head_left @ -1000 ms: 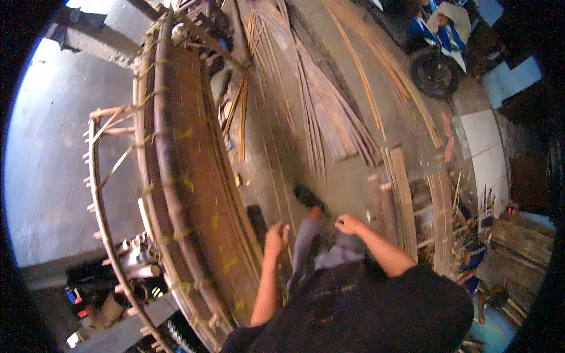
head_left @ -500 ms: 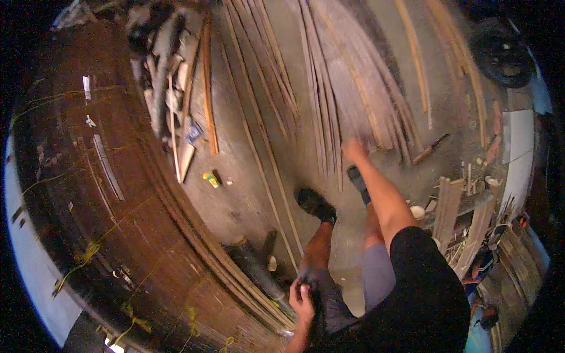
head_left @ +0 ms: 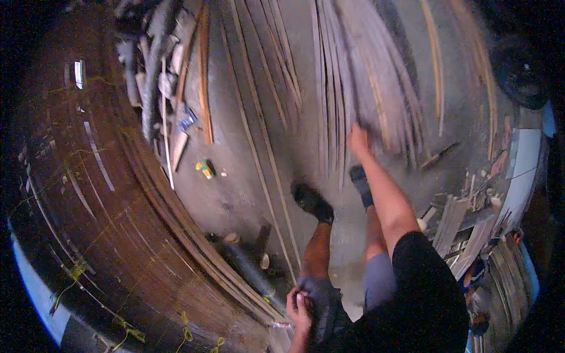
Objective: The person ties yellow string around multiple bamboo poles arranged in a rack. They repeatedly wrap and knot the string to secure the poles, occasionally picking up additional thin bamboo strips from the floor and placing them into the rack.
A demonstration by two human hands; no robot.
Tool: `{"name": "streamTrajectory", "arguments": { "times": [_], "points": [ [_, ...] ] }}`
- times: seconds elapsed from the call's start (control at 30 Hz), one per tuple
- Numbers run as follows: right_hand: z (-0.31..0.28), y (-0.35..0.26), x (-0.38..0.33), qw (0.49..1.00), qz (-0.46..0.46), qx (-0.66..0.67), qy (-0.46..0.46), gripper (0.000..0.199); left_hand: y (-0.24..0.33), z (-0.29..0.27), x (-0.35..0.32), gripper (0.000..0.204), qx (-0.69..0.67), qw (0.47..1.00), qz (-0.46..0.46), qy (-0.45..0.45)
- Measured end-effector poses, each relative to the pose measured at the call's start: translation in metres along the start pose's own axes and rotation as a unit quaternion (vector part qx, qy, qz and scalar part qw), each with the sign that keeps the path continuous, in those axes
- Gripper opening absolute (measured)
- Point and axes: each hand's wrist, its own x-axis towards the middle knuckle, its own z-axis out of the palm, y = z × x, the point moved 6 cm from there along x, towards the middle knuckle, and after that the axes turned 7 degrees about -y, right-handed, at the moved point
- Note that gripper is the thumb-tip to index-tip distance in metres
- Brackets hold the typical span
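Observation:
My right hand (head_left: 358, 140) is stretched out over the floor, its fingers closed at the near end of a long, thin wooden strip (head_left: 352, 97). Beside it lie more wooden strips (head_left: 327, 106), fanned out lengthwise away from me and smeared by motion. My left hand (head_left: 299, 307) hangs low by my left thigh with its fingers curled in. Something dark shows at those fingers, but I cannot tell whether it is an object or the shorts behind.
A large brown stack of long strips (head_left: 153, 235) tied with yellow twine fills the left. Scrap pieces (head_left: 156, 82) lie behind it, near a small yellow-green packet (head_left: 205, 169). Two long strips (head_left: 262, 159) run past my left shoe (head_left: 312, 200). Boards (head_left: 465, 229) and a black tyre-like ring (head_left: 518, 73) are at right.
My right hand has moved slightly nearer to me relative to the strips, still closed. The view has shifted a little. My left hand stays beside the thigh.

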Motion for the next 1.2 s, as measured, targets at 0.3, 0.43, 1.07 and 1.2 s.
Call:
{"name": "streamTrajectory", "arguments": {
  "times": [0.3, 0.43, 1.07, 1.2],
  "points": [
    [-0.061, -0.130, -0.366, 0.855, -0.296, 0.341, -0.254, 0.034, 0.231, 0.008, 0.032, 0.044, 0.145, 0.961, 0.222, -0.077],
    [-0.017, -0.139, -0.512, 0.865, -0.323, 0.263, -0.280, 0.037, 0.329, 0.021, 0.019, 0.047, 0.141, 0.939, 0.296, -0.100],
    [-0.400, -0.426, -0.524, 0.658, -0.208, 0.650, -0.317, 0.067, 0.029, -0.236, -0.351, 0.041, 0.158, 0.883, 0.097, 0.431],
    [-0.402, -0.496, -0.593, 0.643, -0.335, 0.607, -0.326, 0.049, -0.120, -0.298, -0.409, 0.034, 0.218, 0.812, 0.125, 0.527]
  ]
}}
